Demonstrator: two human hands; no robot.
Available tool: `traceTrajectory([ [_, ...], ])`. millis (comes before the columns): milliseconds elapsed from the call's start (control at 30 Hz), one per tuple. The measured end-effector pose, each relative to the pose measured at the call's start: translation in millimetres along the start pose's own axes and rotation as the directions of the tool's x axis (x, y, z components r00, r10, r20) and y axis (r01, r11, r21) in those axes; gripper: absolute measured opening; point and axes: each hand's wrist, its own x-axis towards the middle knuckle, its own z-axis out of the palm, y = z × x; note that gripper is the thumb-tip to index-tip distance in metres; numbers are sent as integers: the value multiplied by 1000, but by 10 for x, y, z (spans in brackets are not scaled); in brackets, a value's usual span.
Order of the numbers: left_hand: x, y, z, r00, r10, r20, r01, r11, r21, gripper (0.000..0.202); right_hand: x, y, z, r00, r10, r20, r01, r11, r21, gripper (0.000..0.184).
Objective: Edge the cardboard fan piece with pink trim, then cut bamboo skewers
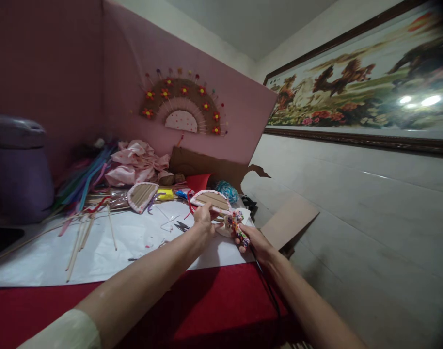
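My left hand (pixel 204 220) grips the lower edge of a half-round cardboard piece (pixel 211 198), its corrugated face up and its rim wrapped in pale, spotted fabric. In my right hand (pixel 256 241) is a flower-patterned hot glue gun (pixel 237 227), with a dark cord hanging from it. The gun's front end is close to the right corner of the cardboard piece; I cannot make out whether they touch. A second fabric-edged cardboard piece (pixel 142 197) lies to the left. Small scissors (pixel 181 226) rest beside my left wrist, partly hidden by it.
Thin wooden sticks (pixel 84 235), coloured pipe cleaners (pixel 84 175), crumpled pink fabric (pixel 136 162) and blue yarn (pixel 227 191) lie on the white-covered table (pixel 36 264). A purple flask (pixel 20 169) stands left. Behind, a decorated cardboard arch (pixel 183 91) hangs on a pink panel (pixel 239 114).
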Motion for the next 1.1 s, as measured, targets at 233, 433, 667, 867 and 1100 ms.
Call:
traceTrajectory([
  [233,202,-229,13,998,-3,-68,4,1000,16,8,-143,-54,-140,981,-169,-97,186,961,205,17],
  [433,229,-242,32,997,-28,-69,31,999,35,6,-411,-311,-458,848,-420,-324,510,813,282,22],
  [667,199,-211,30,996,-87,-10,88,993,78,29,-791,-528,-380,541,-623,-564,793,601,97,23],
  [867,126,-128,50,994,-69,86,61,994,89,10,-887,-335,49,888,-401,-223,441,881,170,27],
  [1100,-232,191,-180,960,73,270,-113,984,136,7,-894,-203,429,926,-357,-127,365,930,46,30],
])
